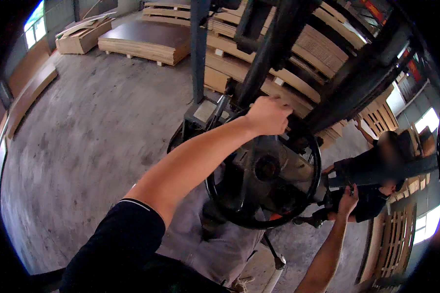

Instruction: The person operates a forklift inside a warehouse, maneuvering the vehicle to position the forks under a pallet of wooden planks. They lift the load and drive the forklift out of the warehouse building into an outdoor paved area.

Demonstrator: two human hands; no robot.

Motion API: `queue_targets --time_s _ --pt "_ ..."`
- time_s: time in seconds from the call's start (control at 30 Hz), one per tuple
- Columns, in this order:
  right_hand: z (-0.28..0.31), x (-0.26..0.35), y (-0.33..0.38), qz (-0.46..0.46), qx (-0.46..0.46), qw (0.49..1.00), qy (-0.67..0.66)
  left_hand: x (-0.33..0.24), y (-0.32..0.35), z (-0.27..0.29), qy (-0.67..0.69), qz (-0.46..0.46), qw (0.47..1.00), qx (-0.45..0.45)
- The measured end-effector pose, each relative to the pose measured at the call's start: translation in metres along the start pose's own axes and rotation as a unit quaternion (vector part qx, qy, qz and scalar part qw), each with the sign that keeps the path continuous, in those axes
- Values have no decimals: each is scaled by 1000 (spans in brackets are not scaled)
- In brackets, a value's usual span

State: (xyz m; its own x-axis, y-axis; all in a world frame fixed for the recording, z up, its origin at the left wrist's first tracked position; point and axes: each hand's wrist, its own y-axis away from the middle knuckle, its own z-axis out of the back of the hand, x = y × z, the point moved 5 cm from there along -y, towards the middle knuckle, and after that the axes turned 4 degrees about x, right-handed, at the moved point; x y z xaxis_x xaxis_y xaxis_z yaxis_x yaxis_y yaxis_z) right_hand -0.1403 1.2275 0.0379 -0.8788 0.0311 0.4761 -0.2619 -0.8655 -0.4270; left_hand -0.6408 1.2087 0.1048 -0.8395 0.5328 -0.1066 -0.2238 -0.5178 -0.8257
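Note:
My left hand (270,115) is closed over the far top of a black steering wheel (267,168), its arm stretched across the wheel's left side. What lies under the fingers, the rim or a knob, is hidden. To the right of the wheel, my right hand (348,199) is raised with its fingers closed around the top of a thin dark control lever (350,187). Below the wheel stands another lever (279,262) with a rounded end, which neither hand touches. My legs (190,229) in light grey trousers are under the wheel.
Dark forklift mast uprights (274,44) rise ahead, with stacked boards (230,66) behind them. A low board stack (142,36) and a wooden crate (83,39) stand far left on the concrete floor (98,146). Two people (357,161) in dark clothes are at the right, near slatted pallets (393,244).

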Motion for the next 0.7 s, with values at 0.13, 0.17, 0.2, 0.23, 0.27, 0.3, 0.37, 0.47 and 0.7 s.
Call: queue_targets --time_s 0.13,0.17,0.2,0.23,0.27,0.3,0.37,0.47,0.7 --pt "11 24 29 -4 15 1000 12 5 14 25 8 29 999 23" --pt "9 28 35 -36 34 999 17 9 17 33 11 30 999 19" --pt "15 28 44 30 -38 999 -18 10 20 39 21 28 999 13" --pt "15 21 46 32 -33 999 -30 12 22 45 28 26 999 9" --pt "15 17 47 33 -30 998 -42 14 23 53 25 23 999 24" --pt "14 14 48 34 -27 998 -55 18 25 61 29 26 999 25" --pt "23 5 54 123 -92 988 -34 17 23 65 46 29 998 29" --pt "30 2 54 113 -69 991 -27 15 11 57 58 24 997 36" --pt "20 94 58 -63 49 995 -63 -98 -22 -37 154 26 957 244"
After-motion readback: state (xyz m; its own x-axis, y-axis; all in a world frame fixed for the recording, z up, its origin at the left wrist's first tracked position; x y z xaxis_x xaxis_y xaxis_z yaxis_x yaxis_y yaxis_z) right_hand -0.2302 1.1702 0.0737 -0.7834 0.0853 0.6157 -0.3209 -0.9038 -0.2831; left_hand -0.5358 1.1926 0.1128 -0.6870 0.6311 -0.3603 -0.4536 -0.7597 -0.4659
